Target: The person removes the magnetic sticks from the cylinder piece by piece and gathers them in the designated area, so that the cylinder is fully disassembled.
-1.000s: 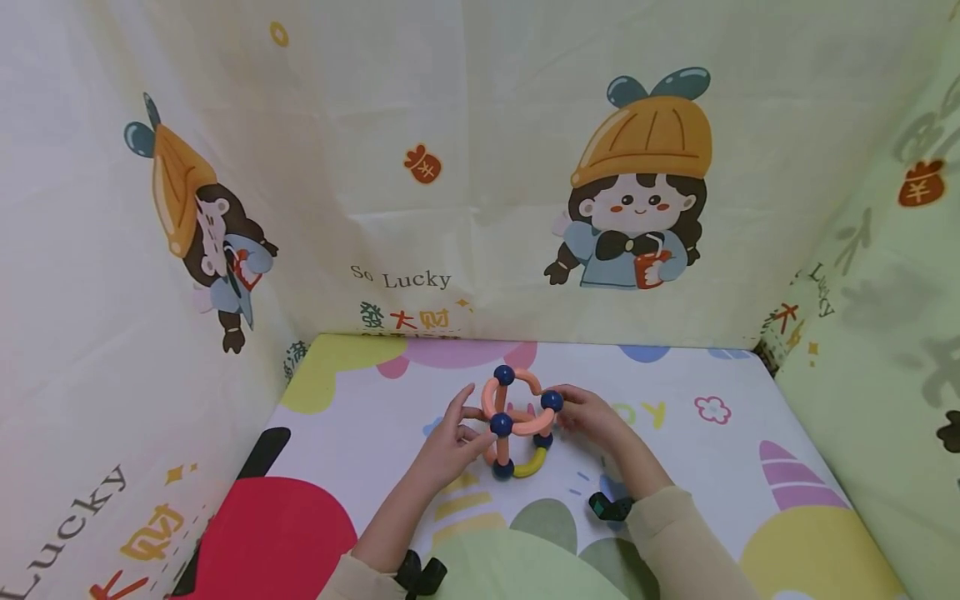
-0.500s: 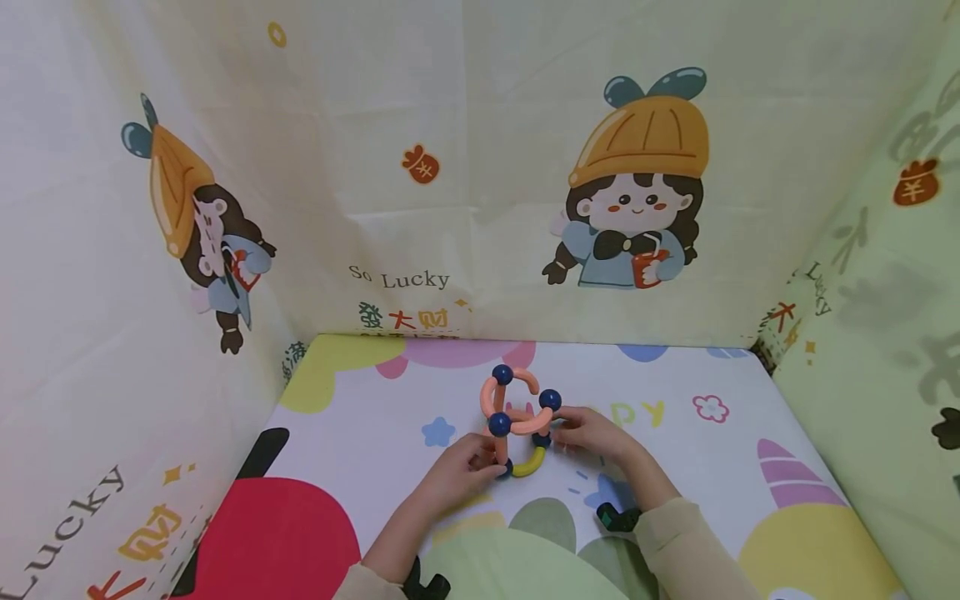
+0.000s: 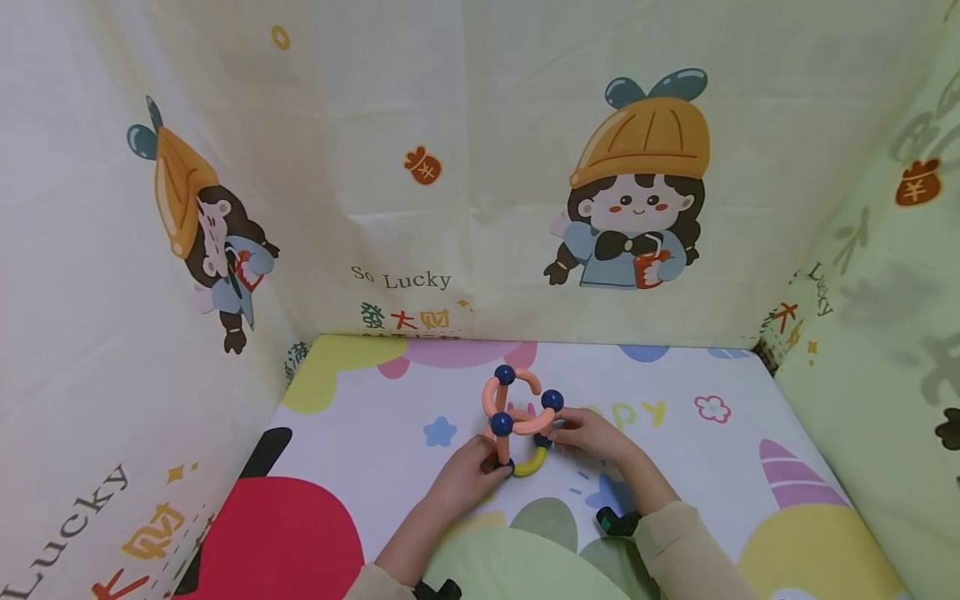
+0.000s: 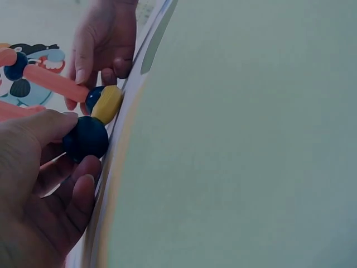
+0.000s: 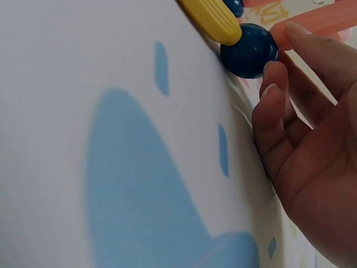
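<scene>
Upright on the table mat stands a magnetic ball-and-rod frame, with navy balls [image 3: 502, 424] at its corners. Its straight and curved rods [image 3: 534, 425] are salmon, apart from one yellow curved rod [image 3: 534, 463] low at the front. My left hand [image 3: 467, 477] pinches the lower left navy ball [image 4: 85, 139] between thumb and fingers. On the other side, my right hand [image 3: 597, 435] grips the lower right corner. There its thumb lies on a salmon rod [image 5: 321, 21] and its fingertips touch the navy ball [image 5: 249, 51]. The frame's far lower part is partly hidden.
A printed white mat [image 3: 682, 450] covers the table. Patterned cloth walls [image 3: 480, 208] enclose it at the back and both sides. A black strip [image 3: 264, 452] shows along the left edge. Dark wrist devices [image 3: 618, 522] sit by the sleeves.
My left hand has dropped from the frame's upper left side to its lower left ball, its fingers closing there. My right hand has slid down to the lower right corner. The frame stays in place.
</scene>
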The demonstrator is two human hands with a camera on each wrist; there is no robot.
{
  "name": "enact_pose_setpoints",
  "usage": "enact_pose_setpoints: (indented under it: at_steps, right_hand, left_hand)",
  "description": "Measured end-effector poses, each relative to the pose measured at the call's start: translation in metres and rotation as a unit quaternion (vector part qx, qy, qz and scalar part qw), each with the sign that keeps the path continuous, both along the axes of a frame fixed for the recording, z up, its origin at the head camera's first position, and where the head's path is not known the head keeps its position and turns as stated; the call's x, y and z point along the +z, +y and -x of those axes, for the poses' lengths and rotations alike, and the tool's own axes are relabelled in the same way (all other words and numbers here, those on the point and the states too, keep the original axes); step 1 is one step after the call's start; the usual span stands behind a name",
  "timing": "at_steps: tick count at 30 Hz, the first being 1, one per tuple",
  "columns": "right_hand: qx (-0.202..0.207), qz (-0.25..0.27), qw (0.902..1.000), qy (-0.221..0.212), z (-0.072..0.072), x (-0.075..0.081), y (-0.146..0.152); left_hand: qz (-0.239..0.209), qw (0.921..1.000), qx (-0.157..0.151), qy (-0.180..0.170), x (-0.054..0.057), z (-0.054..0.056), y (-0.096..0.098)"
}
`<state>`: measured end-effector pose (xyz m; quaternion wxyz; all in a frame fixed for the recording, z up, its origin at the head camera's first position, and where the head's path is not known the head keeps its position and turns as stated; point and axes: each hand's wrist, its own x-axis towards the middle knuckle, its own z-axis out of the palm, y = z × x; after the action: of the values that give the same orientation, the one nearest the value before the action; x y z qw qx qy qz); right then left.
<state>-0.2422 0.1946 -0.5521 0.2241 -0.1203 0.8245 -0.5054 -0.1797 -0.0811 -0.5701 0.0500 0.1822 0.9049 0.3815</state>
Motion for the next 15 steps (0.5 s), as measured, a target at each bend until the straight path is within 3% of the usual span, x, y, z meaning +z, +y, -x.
enact_pose_setpoints:
  at_steps: [6,15]
  right_hand:
    - [-0.003,-0.004,1.0,0.005,-0.0015,-0.0023,0.001]
    - [-0.01,-0.016,0.9997,0.016,-0.0073,-0.0021,0.0009]
  left_hand:
    - [0.006,0.9999,0.005,0.014,0.0012,-0.0013,0.0013]
    - [0.019,0.9998,0.007,0.0,0.0033,0.0025,-0.0029]
